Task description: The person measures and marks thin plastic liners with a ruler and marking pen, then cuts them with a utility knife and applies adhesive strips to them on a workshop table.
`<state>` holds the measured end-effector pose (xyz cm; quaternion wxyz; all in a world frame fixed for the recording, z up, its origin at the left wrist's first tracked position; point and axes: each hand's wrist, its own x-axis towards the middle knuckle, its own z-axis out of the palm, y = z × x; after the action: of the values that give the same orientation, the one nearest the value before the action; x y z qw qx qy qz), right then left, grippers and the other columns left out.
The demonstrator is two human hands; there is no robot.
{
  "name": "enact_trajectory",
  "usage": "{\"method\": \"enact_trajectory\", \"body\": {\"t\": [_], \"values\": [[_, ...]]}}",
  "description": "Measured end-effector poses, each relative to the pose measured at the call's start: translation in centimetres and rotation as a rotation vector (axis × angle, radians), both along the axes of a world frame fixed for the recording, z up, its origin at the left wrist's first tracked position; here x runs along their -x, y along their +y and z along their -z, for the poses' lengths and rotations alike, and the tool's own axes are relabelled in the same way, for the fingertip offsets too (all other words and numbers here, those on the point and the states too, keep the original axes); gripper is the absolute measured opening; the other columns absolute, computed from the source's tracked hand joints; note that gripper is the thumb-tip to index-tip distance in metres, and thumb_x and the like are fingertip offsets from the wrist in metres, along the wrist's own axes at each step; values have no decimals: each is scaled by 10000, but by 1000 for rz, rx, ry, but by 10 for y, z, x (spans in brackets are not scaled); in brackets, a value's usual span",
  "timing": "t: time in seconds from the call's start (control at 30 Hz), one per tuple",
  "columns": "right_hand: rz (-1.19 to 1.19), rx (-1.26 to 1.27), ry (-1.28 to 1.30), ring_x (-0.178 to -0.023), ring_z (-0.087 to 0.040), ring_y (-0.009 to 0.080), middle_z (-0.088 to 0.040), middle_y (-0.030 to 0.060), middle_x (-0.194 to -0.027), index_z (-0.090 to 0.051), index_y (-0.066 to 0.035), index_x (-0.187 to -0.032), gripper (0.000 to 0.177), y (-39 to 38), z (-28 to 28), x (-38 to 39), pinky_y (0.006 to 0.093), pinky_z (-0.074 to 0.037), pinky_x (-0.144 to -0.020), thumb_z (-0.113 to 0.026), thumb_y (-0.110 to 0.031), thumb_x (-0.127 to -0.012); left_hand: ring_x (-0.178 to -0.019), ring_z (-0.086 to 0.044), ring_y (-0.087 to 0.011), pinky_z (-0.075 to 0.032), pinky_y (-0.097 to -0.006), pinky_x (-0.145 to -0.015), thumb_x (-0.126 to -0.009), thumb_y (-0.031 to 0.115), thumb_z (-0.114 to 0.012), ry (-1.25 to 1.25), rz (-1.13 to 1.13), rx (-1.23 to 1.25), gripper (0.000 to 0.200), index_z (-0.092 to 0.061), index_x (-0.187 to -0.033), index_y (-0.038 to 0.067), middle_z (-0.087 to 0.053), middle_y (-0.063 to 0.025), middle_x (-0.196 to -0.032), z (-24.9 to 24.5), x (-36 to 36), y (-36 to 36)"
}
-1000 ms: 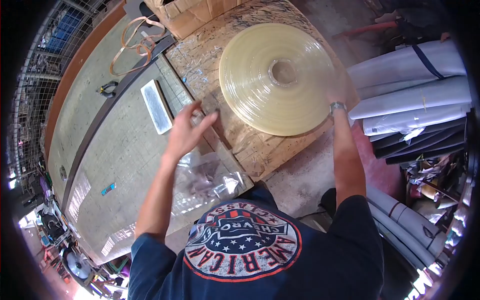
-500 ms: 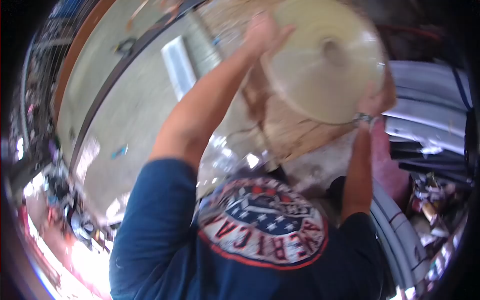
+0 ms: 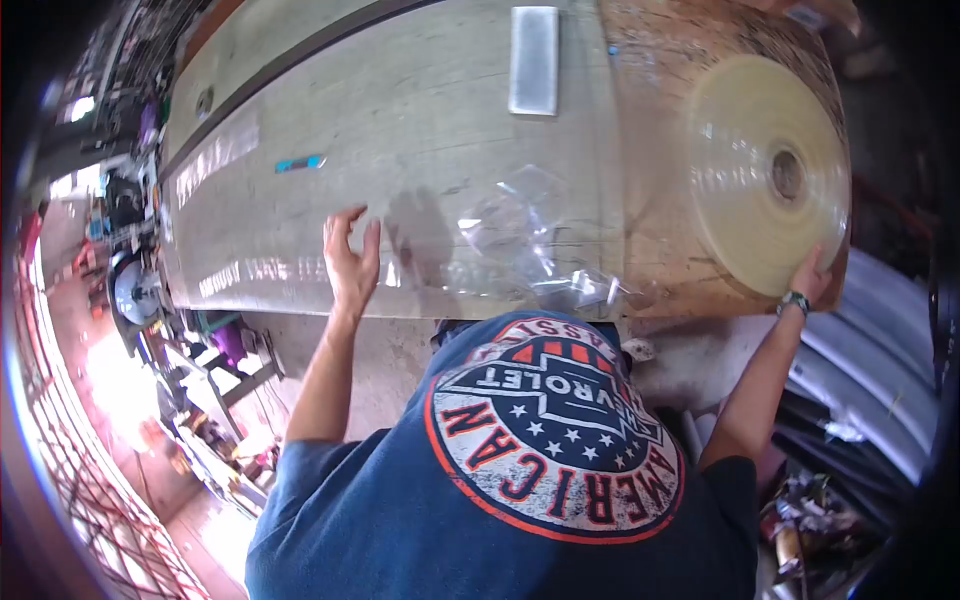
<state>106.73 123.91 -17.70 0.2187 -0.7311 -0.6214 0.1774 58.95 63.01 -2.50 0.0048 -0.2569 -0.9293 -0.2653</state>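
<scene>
A large yellowish, translucent roll [image 3: 735, 180] with a cardboard core lies flat on the bare wooden end of the table [image 3: 655, 200]. My right hand [image 3: 815, 278], with a watch at the wrist, touches the roll's near right edge; how its fingers lie there is partly hidden. Over the table's front part, my left hand [image 3: 352, 262] hovers empty, fingers apart and slightly bent. Crumpled clear plastic [image 3: 520, 230] lies between the hands. Left of it is a small blue object [image 3: 300, 163], and a white rectangular block [image 3: 534, 60] lies farther back.
A dark strip [image 3: 300, 60] runs along the table's back left. Grey rolled material [image 3: 870, 340] stands at the right, above scattered clutter [image 3: 810, 530]. At the left are a fan [image 3: 138, 288] and a low stand [image 3: 235, 370].
The roll, earlier tilted up between both hands, now lies on the table. My left hand has left it and moved left. My right hand remains at its edge. The view has swung left.
</scene>
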Motion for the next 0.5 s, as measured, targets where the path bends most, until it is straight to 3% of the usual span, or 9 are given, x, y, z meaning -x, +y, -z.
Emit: {"method": "enact_trajectory", "body": {"t": [0.03,0.1,0.13,0.2,0.27,0.37,0.5], "values": [[14,-121,-117,-1245,-609,433,-625,316,-1346,-623,68,-1327,834,5,12,-5,481,-462,-1063,-643,-653,-909,-1071,-623,-335,-485,-421,-968,-884,80,-736,27,-30,27,290,-671,-1158,9,-674,-156,-1112,8,-16,-30],[-181,-485,-413,-1175,-647,416,-690,235,-1283,-667,-12,-1293,724,-24,-33,21,510,-473,-1024,-678,-606,-878,-1119,-592,-359,-459,-451,-1003,-862,72,-748,43,-83,64,339,-650,-1181,11,-652,-165,-1160,21,-48,-70],[-169,-527,-336,-1142,-658,426,-699,211,-1272,-674,-37,-1291,713,-33,-39,29,523,-474,-1015,-690,-611,-868,-1149,-578,-368,-448,-463,-1021,-855,74,-754,35,-107,73,368,-640,-1198,11,-643,-171,-1191,26,-66,-77],[-273,-601,-213,-1128,-662,422,-689,235,-1266,-647,6,-1294,689,-75,-76,73,499,-502,-980,-727,-549,-894,-1199,-554,-384,-443,-481,-1040,-858,97,-762,27,-95,80,391,-634,-1218,15,-616,-183,-1257,34,-87,-83],[-366,-508,-64,-1196,-628,397,-625,236,-1362,-561,36,-1388,671,-124,-97,117,478,-491,-1022,-722,-446,-950,-1237,-533,-402,-435,-503,-1059,-858,137,-773,-12,-139,52,413,-635,-1231,24,-581,-203,-1319,40,-100,-78],[-487,-175,474,-1287,-563,372,-522,222,-1480,-445,44,-1490,674,-203,-106,170,463,-464,-1076,-711,-319,-988,-1269,-516,-406,-425,-499,-1085,-866,145,-769,-33,-133,36,429,-630,-1256,30,-563,-204,-1354,40,-96,-75],[-838,-137,400,-1351,-516,361,-462,215,-1538,-372,33,-1544,676,-302,-127,210,463,-430,-1119,-686,-219,-1000,-1249,-521,-406,-434,-506,-1065,-852,150,-779,-61,-79,34,445,-632,-1257,40,-562,-198,-1344,40,-75,-88]]}}
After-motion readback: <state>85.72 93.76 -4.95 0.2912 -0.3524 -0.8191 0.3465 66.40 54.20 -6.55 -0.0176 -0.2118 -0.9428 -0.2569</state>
